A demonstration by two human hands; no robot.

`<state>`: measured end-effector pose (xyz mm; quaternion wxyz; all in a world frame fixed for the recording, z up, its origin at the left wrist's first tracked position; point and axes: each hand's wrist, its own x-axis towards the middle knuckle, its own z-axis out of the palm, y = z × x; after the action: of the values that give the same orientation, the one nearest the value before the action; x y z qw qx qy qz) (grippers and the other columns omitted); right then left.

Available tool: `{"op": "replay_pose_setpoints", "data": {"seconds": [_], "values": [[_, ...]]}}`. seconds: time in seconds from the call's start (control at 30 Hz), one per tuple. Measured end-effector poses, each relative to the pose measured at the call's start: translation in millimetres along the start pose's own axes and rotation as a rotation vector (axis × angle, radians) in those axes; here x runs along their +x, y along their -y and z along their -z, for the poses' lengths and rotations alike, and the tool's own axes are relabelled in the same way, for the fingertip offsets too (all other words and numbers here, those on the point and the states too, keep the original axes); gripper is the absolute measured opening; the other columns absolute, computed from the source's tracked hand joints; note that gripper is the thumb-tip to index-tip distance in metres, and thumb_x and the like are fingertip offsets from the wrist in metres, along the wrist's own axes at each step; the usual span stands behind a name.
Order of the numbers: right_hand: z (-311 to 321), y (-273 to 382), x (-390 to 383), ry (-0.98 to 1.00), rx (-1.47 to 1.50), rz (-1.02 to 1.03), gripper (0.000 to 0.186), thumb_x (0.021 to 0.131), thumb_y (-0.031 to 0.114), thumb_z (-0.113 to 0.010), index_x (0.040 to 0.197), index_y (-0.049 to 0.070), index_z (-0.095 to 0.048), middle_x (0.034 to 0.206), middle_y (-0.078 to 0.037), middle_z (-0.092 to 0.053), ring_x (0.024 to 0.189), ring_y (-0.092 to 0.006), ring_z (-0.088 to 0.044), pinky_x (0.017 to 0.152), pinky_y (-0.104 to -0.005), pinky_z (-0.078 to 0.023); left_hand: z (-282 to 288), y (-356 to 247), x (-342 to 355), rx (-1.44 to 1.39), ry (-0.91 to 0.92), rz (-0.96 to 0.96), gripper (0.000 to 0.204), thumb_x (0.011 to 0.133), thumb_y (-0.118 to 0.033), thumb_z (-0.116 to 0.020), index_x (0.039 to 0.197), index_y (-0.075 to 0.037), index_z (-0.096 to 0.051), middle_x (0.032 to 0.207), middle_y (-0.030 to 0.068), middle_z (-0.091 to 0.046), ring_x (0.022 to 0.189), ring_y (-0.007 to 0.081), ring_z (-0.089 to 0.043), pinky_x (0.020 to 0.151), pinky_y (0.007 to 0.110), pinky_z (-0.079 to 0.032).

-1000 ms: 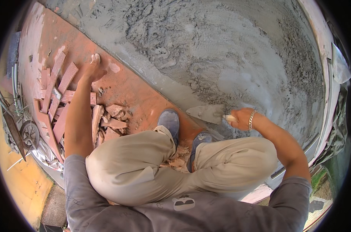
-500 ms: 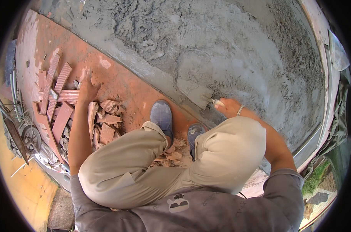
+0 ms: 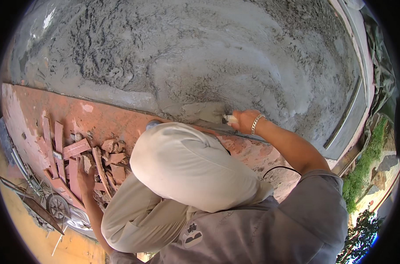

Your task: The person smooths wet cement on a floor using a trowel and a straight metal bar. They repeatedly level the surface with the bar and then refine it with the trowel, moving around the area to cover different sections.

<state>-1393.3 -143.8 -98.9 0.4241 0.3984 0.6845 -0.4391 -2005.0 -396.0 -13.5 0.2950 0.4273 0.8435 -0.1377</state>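
Note:
My right hand (image 3: 243, 121), with a chain bracelet at its wrist, is closed around the pale handle of a trowel (image 3: 205, 111). The flat blade, smeared grey, lies on the wet cement (image 3: 182, 66) close to its straight near edge. On the left, my left hand (image 3: 85, 177) is at the heap of broken red tiles (image 3: 78, 148), fingers stretched out and apart. Whether it touches a piece there I cannot tell.
A reddish floor strip (image 3: 107, 116) borders the cement. Past the rubble at left stand a small spoked wheel (image 3: 58, 207) and several pipes. A pale curb (image 3: 356, 94) bounds the cement at right, with a dark sheet (image 3: 376, 57) beyond. My bent knee (image 3: 178, 163) rises between my arms.
The view has turned, and my knees have shifted. My left hand has moved from above the tile heap down beside its pieces. The trowel stays in my right hand, its blade now lying more sideways.

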Motion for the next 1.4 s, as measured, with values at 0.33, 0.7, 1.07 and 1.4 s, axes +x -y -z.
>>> {"op": "replay_pose_setpoints", "data": {"seconds": [0.33,0.7,1.07,1.4], "values": [[38.9,85.8,16.3,-0.112,0.158,0.171,0.044,0.099,0.042,-0.054,0.116,0.002,-0.061,0.103,-0.021,-0.072,0.100,-0.0376,-0.070,0.086,-0.0486,-0.053,93.9,-19.1,-28.6,0.095,-0.142,-0.031,0.057,0.090,-0.011,-0.060,0.144,0.002,-0.049,0.151,0.0292,-0.042,0.142,0.0417,-0.039,0.115,0.045,-0.033],[8.5,88.0,17.0,0.006,0.084,0.141,0.042,0.099,0.039,-0.054,0.118,0.001,-0.060,0.109,-0.021,-0.072,0.104,-0.0348,-0.070,0.088,-0.0470,-0.054,127.3,-56.9,-23.6,0.088,-0.174,-0.071,0.056,0.092,-0.015,-0.062,0.145,-0.002,-0.048,0.155,0.0263,-0.038,0.144,0.0416,-0.036,0.116,0.046,-0.033],[-47.2,-34.9,-31.7,0.087,0.013,0.009,0.044,0.096,0.039,-0.058,0.123,0.004,-0.057,0.109,-0.022,-0.071,0.105,-0.0362,-0.069,0.089,-0.0481,-0.053,120.4,-71.3,5.4,0.110,-0.153,-0.139,0.054,0.092,-0.017,-0.063,0.142,-0.001,-0.052,0.150,0.0251,-0.046,0.138,0.0378,-0.046,0.112,0.043,-0.037],[-108.8,-132.0,-64.0,0.165,0.070,-0.154,0.048,0.094,0.034,-0.061,0.131,0.004,-0.053,0.123,-0.022,-0.065,0.118,-0.0366,-0.062,0.096,-0.0483,-0.050,121.0,-91.8,11.3,0.073,-0.099,-0.143,0.053,0.093,-0.012,-0.060,0.142,0.004,-0.049,0.150,0.0256,-0.045,0.140,0.0384,-0.042,0.114,0.042,-0.035]]}}
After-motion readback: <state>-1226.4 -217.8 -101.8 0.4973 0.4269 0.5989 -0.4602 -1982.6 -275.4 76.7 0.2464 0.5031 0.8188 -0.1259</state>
